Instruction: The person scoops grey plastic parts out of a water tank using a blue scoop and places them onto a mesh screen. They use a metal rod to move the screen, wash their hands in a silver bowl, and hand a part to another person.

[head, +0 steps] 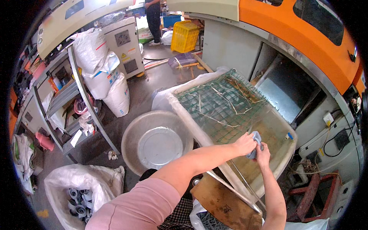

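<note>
Both hands meet over the near right part of a large pale plastic tub (pixel 184 115) that holds murky water. Between them is a grey plastic part (pixel 254 155) with a ring-like top. My left hand (pixel 246 143) grips its upper side, and my right hand (pixel 263 153) holds it from the right. A green mesh net (pixel 212 106) with white ties covers the far part of the tub. Beside the tub on the left stands a round translucent basin (pixel 132 138). Similar grey plastic parts (pixel 81 208) fill an open white sack (pixel 57 184) at the lower left.
A brown stained board (pixel 224 201) and a metal rod (pixel 247 182) lie at the tub's near edge. To the left are a metal step frame (pixel 93 106) and stacked white sacks (pixel 116 97). A red frame (pixel 309 198) stands right; a person (pixel 153 20) stands far back.
</note>
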Available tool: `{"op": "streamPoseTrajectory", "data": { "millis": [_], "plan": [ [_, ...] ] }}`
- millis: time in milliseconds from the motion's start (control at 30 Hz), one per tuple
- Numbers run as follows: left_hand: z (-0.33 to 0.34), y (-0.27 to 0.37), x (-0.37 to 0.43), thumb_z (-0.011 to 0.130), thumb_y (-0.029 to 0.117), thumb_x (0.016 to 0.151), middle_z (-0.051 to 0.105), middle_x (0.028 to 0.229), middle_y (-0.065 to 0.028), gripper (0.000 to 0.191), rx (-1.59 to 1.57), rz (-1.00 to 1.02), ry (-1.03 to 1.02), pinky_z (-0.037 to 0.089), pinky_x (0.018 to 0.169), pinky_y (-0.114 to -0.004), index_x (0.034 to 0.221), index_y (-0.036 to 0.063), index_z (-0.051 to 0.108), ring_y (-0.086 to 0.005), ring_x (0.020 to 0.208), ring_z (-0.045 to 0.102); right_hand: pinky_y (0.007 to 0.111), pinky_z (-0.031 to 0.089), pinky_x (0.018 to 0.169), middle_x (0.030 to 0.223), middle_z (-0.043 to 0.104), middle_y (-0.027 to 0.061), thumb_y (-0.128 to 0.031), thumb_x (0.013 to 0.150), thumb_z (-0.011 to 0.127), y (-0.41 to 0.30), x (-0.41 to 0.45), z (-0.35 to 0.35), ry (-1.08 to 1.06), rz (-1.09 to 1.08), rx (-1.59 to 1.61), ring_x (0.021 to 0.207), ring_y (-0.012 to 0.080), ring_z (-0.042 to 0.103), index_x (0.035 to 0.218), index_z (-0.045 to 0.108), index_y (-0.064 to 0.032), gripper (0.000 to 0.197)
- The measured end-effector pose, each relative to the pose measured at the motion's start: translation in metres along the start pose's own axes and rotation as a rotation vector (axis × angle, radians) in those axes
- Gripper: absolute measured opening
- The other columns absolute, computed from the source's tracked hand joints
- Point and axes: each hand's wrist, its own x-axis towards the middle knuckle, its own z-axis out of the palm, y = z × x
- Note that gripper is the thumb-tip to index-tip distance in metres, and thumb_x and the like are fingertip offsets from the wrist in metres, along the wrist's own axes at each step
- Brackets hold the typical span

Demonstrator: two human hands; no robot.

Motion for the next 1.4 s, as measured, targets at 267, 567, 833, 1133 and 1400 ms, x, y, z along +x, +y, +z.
{"op": "streamPoseTrajectory", "data": {
  "millis": [267,567,833,1133,1400],
  "plan": [
    [0.005,-0.008,0.006,0.059,0.014,0.077,0.064,0.098,-0.0214,0.021,-0.319,-0.688,-0.436,0.052,0.08,-0.044,0.094,0.0012,0.065,-0.0347,0.095,0.063,0.046,0.044,0.088,0.107,0.059,0.0295,-0.027,0.08,0.068,0.007,-0.003,0.017,0.115,-0.322,-0.337,0.102,0.0427,0.056,0.122,0.047,-0.0014,0.054],
    [-0.05,-0.031,-0.018,0.059,0.004,0.074,0.063,0.084,-0.0211,0.008,-0.553,-0.603,-0.207,0.049,0.069,-0.046,0.082,0.0009,0.058,-0.0376,0.081,0.062,0.041,0.044,0.093,0.13,0.047,0.0232,-0.037,0.082,0.066,0.102,0.055,0.018,-0.091,0.418,0.194,0.11,0.0392,0.054,0.134,0.034,0.003,0.073],
    [-0.153,0.046,-0.113,0.06,0.005,0.075,0.057,0.097,-0.0136,0.027,-0.666,-0.001,0.119,0.049,0.07,-0.038,0.102,0.0055,0.061,-0.0304,0.083,0.059,0.042,0.037,0.101,0.129,0.048,0.0238,-0.034,0.076,0.07,0.23,0.019,-0.089,-0.667,-0.018,-0.884,0.121,0.0347,0.046,0.132,0.042,-0.0031,0.071],
    [-0.15,0.165,-0.2,0.06,0.013,0.072,0.057,0.104,-0.0119,0.036,-0.645,0.431,-0.225,0.049,0.078,-0.038,0.107,0.0032,0.061,-0.0273,0.101,0.058,0.042,0.042,0.096,0.119,0.054,0.0288,-0.025,0.081,0.063,0.262,-0.079,-0.133,-0.732,0.235,-0.878,0.113,0.0383,0.052,0.14,0.026,-0.0041,0.073],
    [-0.142,0.197,-0.208,0.066,0.006,0.072,0.059,0.102,-0.0137,0.02,-0.766,0.521,0.123,0.051,0.079,-0.037,0.091,0.0024,0.062,-0.0265,0.093,0.06,0.043,0.046,0.09,0.111,0.06,0.0206,-0.025,0.086,0.053,0.248,-0.104,-0.138,-0.471,0.079,-0.818,0.105,0.0377,0.056,0.12,0.056,-0.0122,0.037]
  ]
}}
